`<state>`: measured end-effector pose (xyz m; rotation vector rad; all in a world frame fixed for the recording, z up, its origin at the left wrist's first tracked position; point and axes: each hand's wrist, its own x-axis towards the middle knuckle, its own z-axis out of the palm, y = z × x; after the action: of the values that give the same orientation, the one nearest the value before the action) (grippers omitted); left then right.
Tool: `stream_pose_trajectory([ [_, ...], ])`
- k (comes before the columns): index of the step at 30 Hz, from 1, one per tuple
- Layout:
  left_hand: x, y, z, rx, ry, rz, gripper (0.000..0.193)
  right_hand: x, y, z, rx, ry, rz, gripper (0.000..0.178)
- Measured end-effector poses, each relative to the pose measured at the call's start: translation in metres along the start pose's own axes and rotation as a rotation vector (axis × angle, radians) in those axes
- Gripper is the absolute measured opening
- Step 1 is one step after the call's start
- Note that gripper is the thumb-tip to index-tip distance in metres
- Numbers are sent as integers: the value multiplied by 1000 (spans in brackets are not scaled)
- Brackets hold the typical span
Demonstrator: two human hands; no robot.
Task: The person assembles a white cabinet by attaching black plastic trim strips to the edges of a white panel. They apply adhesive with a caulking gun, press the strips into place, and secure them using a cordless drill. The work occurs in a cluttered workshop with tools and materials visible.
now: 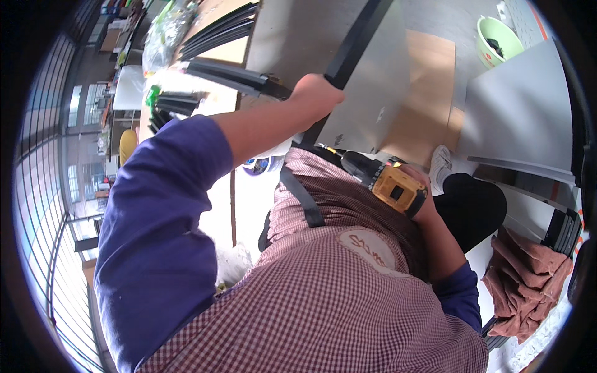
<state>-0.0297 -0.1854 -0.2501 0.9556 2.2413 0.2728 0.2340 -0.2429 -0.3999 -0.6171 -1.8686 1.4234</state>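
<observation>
My left hand [316, 94] is wrapped round a long black bar [357, 45], which slants from the top of the view down toward my waist. Under the bar is a smooth grey panel [379, 78]. In my right hand [418, 180] is a yellow and black cordless drill [397, 188], held close to my checked apron [311, 280]. Its bit points left, toward the lower end of the bar; whether the tip touches anything I cannot tell. My right fingers are partly hidden behind the drill.
Black strips [217, 31] lie on a bench at the upper left, near clear plastic bags [165, 40]. Brown cardboard [432, 68] lies beyond the panel. Farther right are a green basin [499, 38], a large grey sheet [519, 112] and a brown cloth [525, 280].
</observation>
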Motion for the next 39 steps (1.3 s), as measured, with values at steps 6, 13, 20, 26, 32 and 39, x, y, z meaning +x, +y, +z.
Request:
stream_pose_trajectory([
  [6, -10, 8, -1, -8, 23, -36, 33, 5, 2, -4, -11, 23, -19, 41],
  [13, -11, 12, 0, 80, 31, 39, 34, -1, 13, -14, -108, -7, 95, 38],
  [20, -9, -1, -7, 130, 26, 199, 79, -38, 39, -34, -240, 324, 176, 28],
  [26, -37, -56, -21, 209, 93, 693, 108, -33, 32, -41, 333, 549, 252, 27],
  [32, -74, -108, -30, 279, -60, 988, 71, -21, 25, -36, 355, 581, 243, 47],
  [39, -62, -116, -19, 415, 100, 1057, 77, -20, 24, -39, 328, 523, 218, 25],
])
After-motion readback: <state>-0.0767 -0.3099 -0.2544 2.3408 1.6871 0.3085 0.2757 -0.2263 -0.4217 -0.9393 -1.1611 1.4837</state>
